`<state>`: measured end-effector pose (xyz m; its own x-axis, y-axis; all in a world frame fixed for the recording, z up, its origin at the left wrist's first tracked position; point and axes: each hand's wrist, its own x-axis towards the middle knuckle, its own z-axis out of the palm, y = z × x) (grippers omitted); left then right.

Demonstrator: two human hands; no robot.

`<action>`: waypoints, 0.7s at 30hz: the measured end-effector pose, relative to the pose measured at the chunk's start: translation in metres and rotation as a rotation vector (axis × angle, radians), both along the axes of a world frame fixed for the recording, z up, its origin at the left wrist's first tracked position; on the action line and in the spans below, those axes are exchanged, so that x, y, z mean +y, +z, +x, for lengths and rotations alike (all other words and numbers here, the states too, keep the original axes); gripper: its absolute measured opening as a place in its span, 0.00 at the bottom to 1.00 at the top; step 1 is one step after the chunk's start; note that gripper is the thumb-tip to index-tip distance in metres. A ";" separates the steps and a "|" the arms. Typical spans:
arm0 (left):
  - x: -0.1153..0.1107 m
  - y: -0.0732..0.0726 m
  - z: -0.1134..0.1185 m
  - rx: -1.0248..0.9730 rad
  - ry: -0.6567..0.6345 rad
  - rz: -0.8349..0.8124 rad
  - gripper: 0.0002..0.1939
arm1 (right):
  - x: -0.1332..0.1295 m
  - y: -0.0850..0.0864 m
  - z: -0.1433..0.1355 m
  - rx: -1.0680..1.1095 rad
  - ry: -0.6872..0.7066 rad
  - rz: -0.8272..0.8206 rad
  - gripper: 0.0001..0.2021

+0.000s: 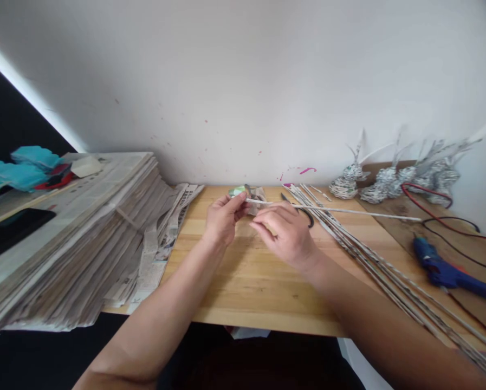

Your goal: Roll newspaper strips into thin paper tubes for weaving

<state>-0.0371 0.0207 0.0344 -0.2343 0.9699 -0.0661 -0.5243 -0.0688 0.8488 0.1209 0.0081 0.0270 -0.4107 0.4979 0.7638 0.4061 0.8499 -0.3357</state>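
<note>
My left hand (222,216) pinches one end of a thin rolled newspaper stick (348,211), held above the wooden table. Farther along the same stick is my right hand (285,227), its fingers curled around or against it; the exact contact is hidden behind the knuckles. From there the stick runs out to the right, almost level. Just behind the hands lie a small green and white item (238,191), partly covered, and some crumpled brownish paper (259,194). Dark-handled scissors (310,218) rest to the right of my right hand.
A tall newspaper stack (100,233) stands left, bearing a black phone (19,230) and blue flower-like shapes (19,168). On the right lie more rolled paper sticks (364,254), a blue glue gun (449,271), a red cable (425,197) and several woven paper pieces (344,187).
</note>
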 end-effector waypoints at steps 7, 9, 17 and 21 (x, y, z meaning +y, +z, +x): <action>-0.006 -0.014 0.002 -0.003 -0.067 0.015 0.15 | 0.014 -0.004 0.011 -0.199 -0.271 0.073 0.08; -0.007 -0.014 0.004 -0.001 -0.070 0.025 0.14 | 0.013 -0.005 0.011 -0.195 -0.244 0.011 0.09; -0.005 -0.012 0.002 0.018 -0.063 0.072 0.14 | 0.003 0.003 0.005 -0.017 -0.149 -0.283 0.08; -0.006 -0.011 0.002 0.034 -0.070 0.080 0.14 | 0.003 0.010 0.007 0.003 -0.090 -0.524 0.09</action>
